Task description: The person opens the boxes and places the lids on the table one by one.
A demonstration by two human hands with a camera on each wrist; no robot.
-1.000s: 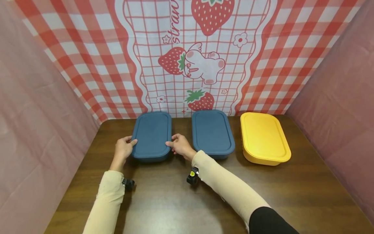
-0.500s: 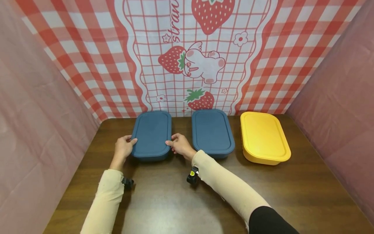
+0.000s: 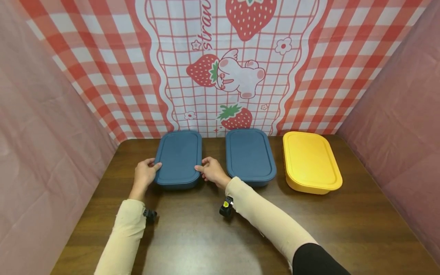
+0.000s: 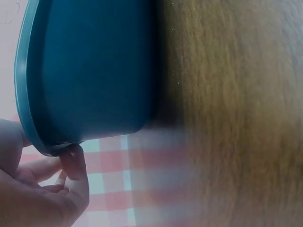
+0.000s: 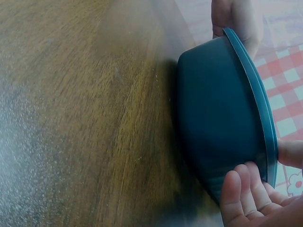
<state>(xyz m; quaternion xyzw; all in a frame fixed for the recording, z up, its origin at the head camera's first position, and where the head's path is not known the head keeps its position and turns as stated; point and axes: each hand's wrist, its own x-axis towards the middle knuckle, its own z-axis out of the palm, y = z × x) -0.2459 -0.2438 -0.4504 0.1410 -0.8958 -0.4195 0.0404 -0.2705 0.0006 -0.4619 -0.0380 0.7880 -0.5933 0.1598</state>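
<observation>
A dark blue lidded food container (image 3: 179, 156) stands at the left of the row on the table. My left hand (image 3: 144, 173) pinches its left edge, thumb on top of the lid. On the opposite edge, my right hand (image 3: 214, 170) grips it the same way. In the left wrist view, fingertips (image 4: 73, 158) curl under the container's rim (image 4: 21, 90). The right wrist view shows several fingers (image 5: 245, 189) against the container's side wall (image 5: 213, 104) and the thumb over the lid's edge. Its lid lies flat, and its base sits at the tabletop.
A second blue lidded container (image 3: 250, 154) stands just right of my right hand. Further right is a yellow lidded container (image 3: 312, 160). All stand on a brown wooden table (image 3: 192, 236). A strawberry-print checked curtain (image 3: 120, 68) hangs behind, with pink cloth (image 3: 41, 133) at both sides.
</observation>
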